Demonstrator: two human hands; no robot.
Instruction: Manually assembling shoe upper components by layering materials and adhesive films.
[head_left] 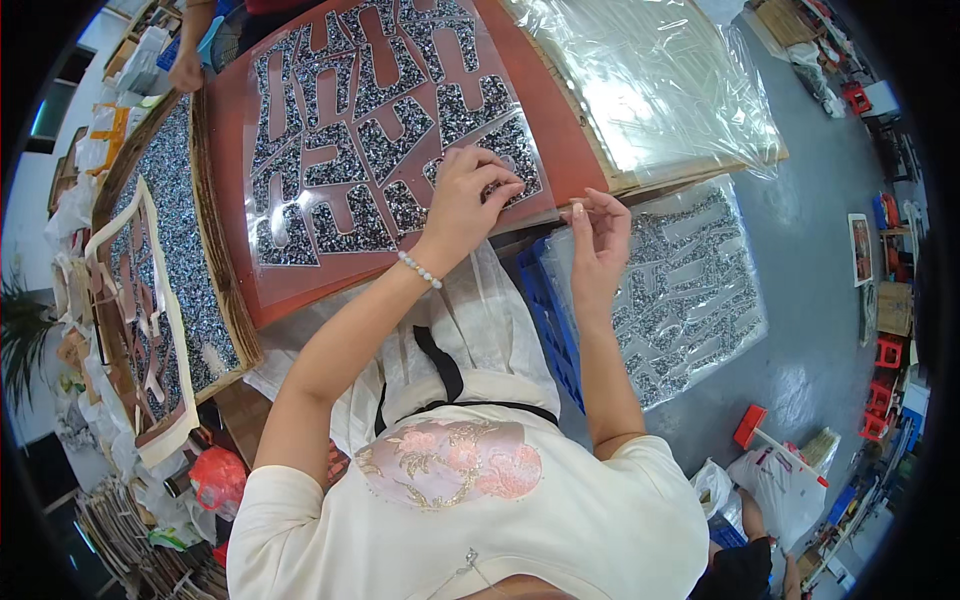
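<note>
The left hand (pixel 465 200) lies with bent fingers pressing down on a clear sheet (pixel 390 130) covered with glittering silver shapes; it closes around nothing, the fingertips only rest on the sheet's near right corner. The right hand (pixel 598 235) is just to the right of it, fingers curled together at the edge of the sheet, thumb and forefinger pinched; whether something small is between them, I cannot tell. The sheet lies flat on a red-brown board (pixel 230 180), directly under the left hand and reaching away from both hands.

Below the right hand stands one blue plastic crate (pixel 545 310), and over it lies a second glitter sheet (pixel 690 280) of the same kind; what is inside the crate is hidden. To the left of the left hand is a third glitter-covered board (pixel 185 250) with a cut-out frame (pixel 150 330) lying on it. Beyond the right hand lies a stack of clear plastic film (pixel 650 80). At the far left edge of the red-brown board another person's hand (pixel 186 70) is seen.
</note>
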